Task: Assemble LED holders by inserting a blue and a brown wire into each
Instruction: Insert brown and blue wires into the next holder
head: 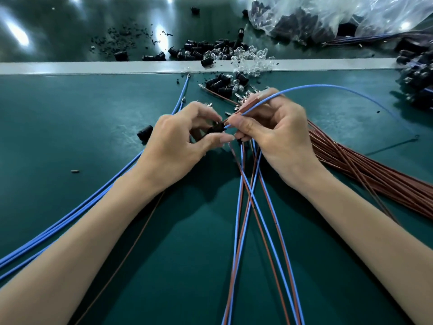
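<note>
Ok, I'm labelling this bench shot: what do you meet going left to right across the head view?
Blue wire bundle → loose black holder → left hand → held black holder → right hand pinching a blue wire → brown wire bundle.

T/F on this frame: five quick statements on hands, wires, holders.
1. The left hand pinches a black holder. True.
2. The right hand holds a blue wire with its end at that holder. True.
3. The brown wire bundle lies left of the left hand. False: it lies to the right, past the right hand.
4. The plastic bag sits at the near edge. False: it is at the far right.
5. A loose holder lies on the mat beside the left hand. True.
</note>
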`<state>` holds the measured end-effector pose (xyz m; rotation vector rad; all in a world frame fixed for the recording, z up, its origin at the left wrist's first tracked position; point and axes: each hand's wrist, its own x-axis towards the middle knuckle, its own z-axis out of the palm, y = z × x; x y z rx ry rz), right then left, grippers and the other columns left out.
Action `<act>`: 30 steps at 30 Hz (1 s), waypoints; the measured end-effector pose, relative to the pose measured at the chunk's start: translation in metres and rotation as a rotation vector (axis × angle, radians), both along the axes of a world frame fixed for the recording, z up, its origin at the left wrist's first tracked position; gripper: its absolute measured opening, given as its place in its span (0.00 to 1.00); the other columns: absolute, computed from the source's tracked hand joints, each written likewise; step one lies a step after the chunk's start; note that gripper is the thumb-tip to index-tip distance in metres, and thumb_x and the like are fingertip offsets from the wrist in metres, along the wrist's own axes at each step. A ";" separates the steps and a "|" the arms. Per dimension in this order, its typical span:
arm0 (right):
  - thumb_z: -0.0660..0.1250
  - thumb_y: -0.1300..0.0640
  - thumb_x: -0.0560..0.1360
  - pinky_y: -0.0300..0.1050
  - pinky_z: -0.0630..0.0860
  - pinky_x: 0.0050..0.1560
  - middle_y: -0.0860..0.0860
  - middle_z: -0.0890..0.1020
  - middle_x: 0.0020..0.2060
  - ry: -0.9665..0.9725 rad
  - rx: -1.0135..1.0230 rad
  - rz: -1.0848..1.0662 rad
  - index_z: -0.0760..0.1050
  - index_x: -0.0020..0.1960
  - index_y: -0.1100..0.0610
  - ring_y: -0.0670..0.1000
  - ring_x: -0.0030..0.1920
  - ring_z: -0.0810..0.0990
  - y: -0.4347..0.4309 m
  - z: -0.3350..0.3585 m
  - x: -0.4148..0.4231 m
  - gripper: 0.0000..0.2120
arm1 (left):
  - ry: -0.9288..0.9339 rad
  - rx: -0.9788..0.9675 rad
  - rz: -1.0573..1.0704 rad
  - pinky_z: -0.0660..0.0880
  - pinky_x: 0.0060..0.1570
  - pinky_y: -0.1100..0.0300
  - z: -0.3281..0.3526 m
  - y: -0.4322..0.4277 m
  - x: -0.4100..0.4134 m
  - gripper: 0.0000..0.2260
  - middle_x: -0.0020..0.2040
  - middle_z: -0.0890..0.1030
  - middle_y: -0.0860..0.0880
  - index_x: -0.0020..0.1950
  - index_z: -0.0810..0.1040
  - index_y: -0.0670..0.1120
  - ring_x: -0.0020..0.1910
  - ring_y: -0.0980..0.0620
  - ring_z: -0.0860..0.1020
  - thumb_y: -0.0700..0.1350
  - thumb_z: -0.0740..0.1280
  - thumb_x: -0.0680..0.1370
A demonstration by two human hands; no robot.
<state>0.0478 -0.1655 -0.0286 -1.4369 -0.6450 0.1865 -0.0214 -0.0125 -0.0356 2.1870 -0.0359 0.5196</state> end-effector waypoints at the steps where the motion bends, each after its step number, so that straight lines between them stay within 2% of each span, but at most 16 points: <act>1: 0.73 0.67 0.70 0.34 0.76 0.36 0.47 0.82 0.32 0.001 0.000 -0.012 0.73 0.41 0.55 0.43 0.32 0.80 0.000 0.000 0.000 0.11 | 0.007 -0.026 0.020 0.66 0.31 0.75 0.000 0.000 0.000 0.17 0.33 0.79 0.61 0.46 0.78 0.44 0.25 0.65 0.72 0.56 0.70 0.68; 3: 0.73 0.66 0.69 0.34 0.76 0.36 0.47 0.83 0.32 -0.004 -0.022 -0.027 0.74 0.40 0.55 0.43 0.32 0.81 0.000 0.000 0.000 0.10 | 0.016 0.000 0.034 0.63 0.29 0.74 -0.001 0.001 -0.001 0.16 0.30 0.78 0.59 0.41 0.80 0.44 0.23 0.64 0.69 0.58 0.69 0.67; 6: 0.76 0.64 0.67 0.36 0.76 0.36 0.47 0.83 0.32 -0.043 -0.098 -0.046 0.76 0.37 0.54 0.44 0.33 0.80 0.000 0.000 0.000 0.10 | 0.030 0.038 0.000 0.62 0.27 0.72 0.000 0.000 -0.002 0.14 0.28 0.76 0.54 0.40 0.81 0.48 0.23 0.60 0.67 0.58 0.69 0.68; 9: 0.77 0.62 0.67 0.37 0.75 0.37 0.47 0.82 0.33 -0.054 -0.144 -0.030 0.77 0.36 0.54 0.44 0.33 0.79 0.000 0.000 0.000 0.09 | 0.032 0.022 -0.041 0.65 0.28 0.70 0.001 0.000 -0.002 0.12 0.29 0.78 0.52 0.40 0.80 0.49 0.25 0.59 0.69 0.57 0.69 0.68; 13: 0.72 0.60 0.72 0.36 0.75 0.35 0.46 0.81 0.31 -0.017 -0.110 -0.012 0.76 0.41 0.56 0.43 0.31 0.79 0.000 -0.001 -0.001 0.05 | 0.044 0.017 -0.053 0.70 0.30 0.63 0.001 0.000 -0.002 0.17 0.29 0.80 0.49 0.37 0.79 0.42 0.27 0.51 0.73 0.58 0.68 0.69; 15: 0.66 0.58 0.75 0.39 0.75 0.35 0.49 0.82 0.32 0.063 -0.033 0.003 0.74 0.44 0.57 0.47 0.31 0.79 0.000 0.000 -0.001 0.03 | 0.039 -0.008 -0.046 0.68 0.29 0.66 0.002 -0.001 -0.002 0.18 0.28 0.79 0.49 0.35 0.78 0.42 0.26 0.53 0.72 0.58 0.68 0.68; 18: 0.60 0.57 0.78 0.43 0.76 0.35 0.51 0.82 0.32 0.110 -0.006 -0.039 0.72 0.42 0.57 0.50 0.31 0.78 0.000 0.002 0.000 0.07 | 0.022 -0.030 -0.040 0.64 0.27 0.71 0.001 -0.001 -0.002 0.19 0.26 0.77 0.49 0.33 0.76 0.42 0.25 0.58 0.68 0.58 0.68 0.68; 20: 0.61 0.59 0.80 0.43 0.75 0.33 0.49 0.80 0.29 0.068 -0.065 -0.083 0.72 0.40 0.56 0.49 0.29 0.77 0.001 0.002 0.000 0.10 | 0.007 0.038 -0.063 0.63 0.27 0.69 0.000 0.000 -0.002 0.21 0.25 0.74 0.47 0.34 0.76 0.40 0.25 0.55 0.66 0.59 0.70 0.68; 24: 0.63 0.61 0.79 0.37 0.72 0.27 0.48 0.79 0.26 0.015 -0.121 -0.080 0.73 0.38 0.56 0.45 0.25 0.76 0.002 0.002 -0.002 0.11 | -0.021 0.192 -0.095 0.62 0.27 0.66 -0.001 0.000 -0.002 0.23 0.24 0.67 0.54 0.32 0.74 0.40 0.26 0.54 0.64 0.61 0.70 0.68; 28: 0.63 0.61 0.79 0.37 0.74 0.28 0.48 0.80 0.27 0.010 -0.066 -0.069 0.72 0.39 0.57 0.46 0.25 0.77 0.002 0.003 -0.003 0.10 | -0.082 0.215 -0.076 0.67 0.28 0.58 0.000 0.000 -0.003 0.22 0.25 0.70 0.50 0.32 0.75 0.41 0.25 0.51 0.66 0.60 0.68 0.71; 30: 0.62 0.61 0.80 0.38 0.74 0.28 0.49 0.80 0.27 0.010 -0.053 -0.059 0.71 0.39 0.56 0.47 0.25 0.77 0.002 0.003 -0.003 0.10 | -0.096 0.231 -0.053 0.67 0.28 0.58 0.000 -0.001 -0.003 0.21 0.25 0.70 0.50 0.33 0.75 0.41 0.25 0.50 0.66 0.58 0.66 0.73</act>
